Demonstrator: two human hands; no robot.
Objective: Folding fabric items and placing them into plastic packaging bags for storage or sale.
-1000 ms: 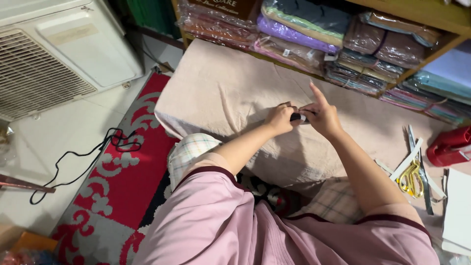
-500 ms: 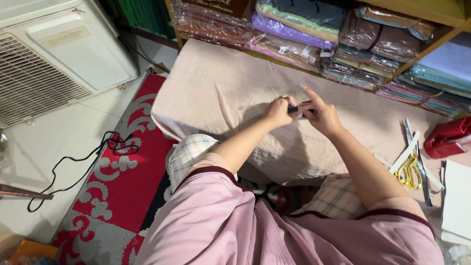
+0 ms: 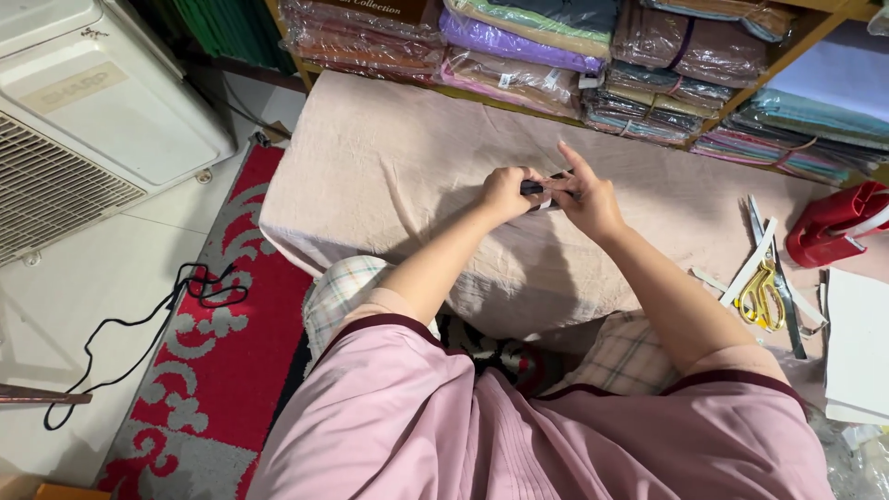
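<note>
Head view: both hands meet just above the middle of the frame, over a beige cloth [image 3: 407, 167] spread across a low counter [image 3: 306, 243]. The left hand [image 3: 506, 193] is curled shut on one end of a small dark object [image 3: 532, 188]; the right hand [image 3: 585, 199] pinches the other end, with a sliver of something pale at its fingertips and its forefinger raised. What the object is cannot be told at this size; it could be a marker or a small tool.

The two hands are working it between them, so the step looks like a two-handed pull, twist or fit. To do it well, the left hand should hold firm and low, resting its heel on the cloth for steadiness, while the right hand does the fine movement close to the joint. Keeping the wrists down would keep the cloth from being dragged into wrinkles, and a dark tip should be kept clear of the pale fabric in case it marks.

At the right edge of the frame lie yellow-handled scissors [image 3: 761, 294] among pale strips, with a red object [image 3: 833, 231] above them and a white sheet [image 3: 857, 343] below. Wrapped folded fabrics [image 3: 519, 56] fill the shelf along the top. A red patterned rug [image 3: 222, 352] and a black cord [image 3: 148, 319] lie at the left, beside a white appliance [image 3: 83, 120].
</note>
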